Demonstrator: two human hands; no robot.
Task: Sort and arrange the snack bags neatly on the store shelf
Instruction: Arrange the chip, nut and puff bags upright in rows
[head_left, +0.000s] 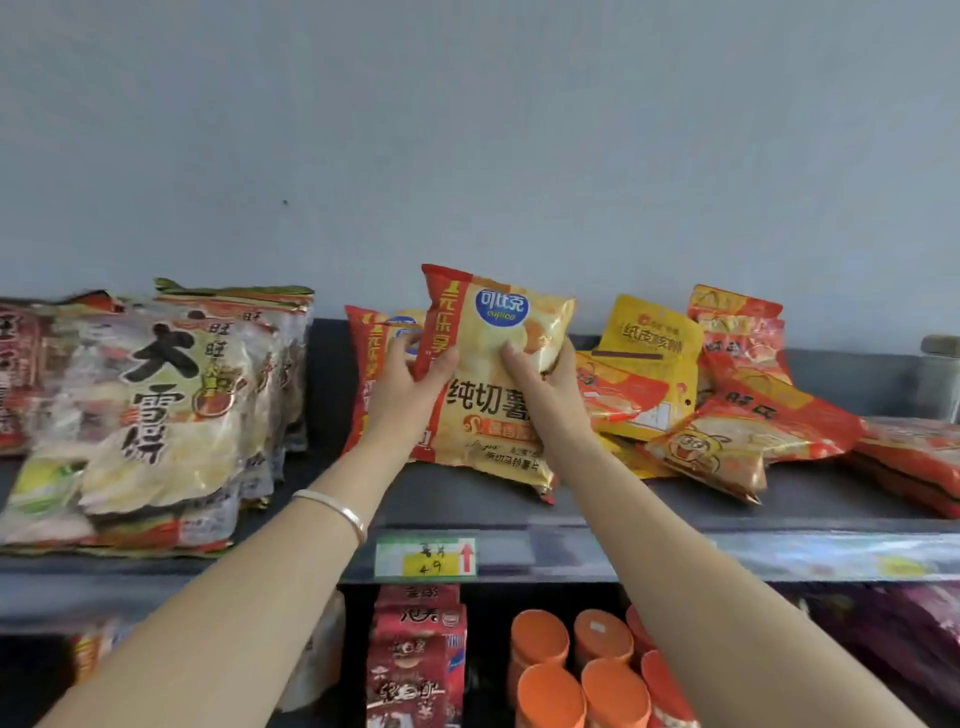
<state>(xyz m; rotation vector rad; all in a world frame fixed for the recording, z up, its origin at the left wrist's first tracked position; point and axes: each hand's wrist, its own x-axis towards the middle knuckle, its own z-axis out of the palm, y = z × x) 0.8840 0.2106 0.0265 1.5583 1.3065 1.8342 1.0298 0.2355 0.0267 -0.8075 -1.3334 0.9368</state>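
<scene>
While both hands grip it, left hand (410, 382) and right hand (540, 376), the chip bag (493, 374) stands mid-shelf (649, 499) before its matching bags (371, 364); the next move likely calls for squaring it against them.

Dark shelf (457, 504), stocked along its length.
Rice-cracker bags (150, 410) lean stacked at left, a yellow chip bag (493, 405) stands mid-shelf, red-and-yellow bags (727, 415) lie heaped at right.
</scene>
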